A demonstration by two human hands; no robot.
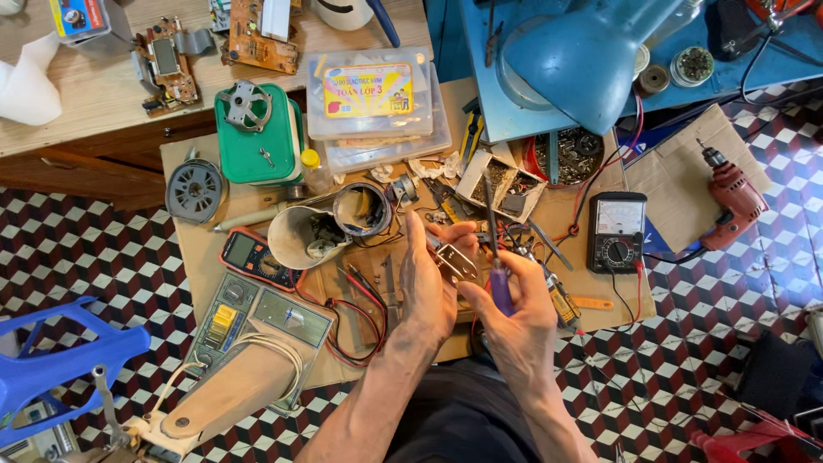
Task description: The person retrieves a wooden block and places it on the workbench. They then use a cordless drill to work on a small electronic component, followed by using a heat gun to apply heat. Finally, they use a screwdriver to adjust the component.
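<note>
My left hand (429, 283) holds a small silvery metal part (457, 260) between fingers and thumb, over the middle of a low cardboard-covered work table (197, 249). My right hand (519, 313) grips a screwdriver with a purple handle (500, 287). Its dark shaft points up and away, just right of the metal part. The tip's contact with the part cannot be made out. Both forearms come up from the bottom of the view.
On the table lie a black analog meter (616, 231), an orange-edged digital meter (247, 254), a larger grey meter (257, 321) with red and black leads, a white cup (300, 236), a green box (255, 133), clear plastic cases (373, 103). A blue lamp (583, 51) hangs above; a red drill (733, 201) lies right.
</note>
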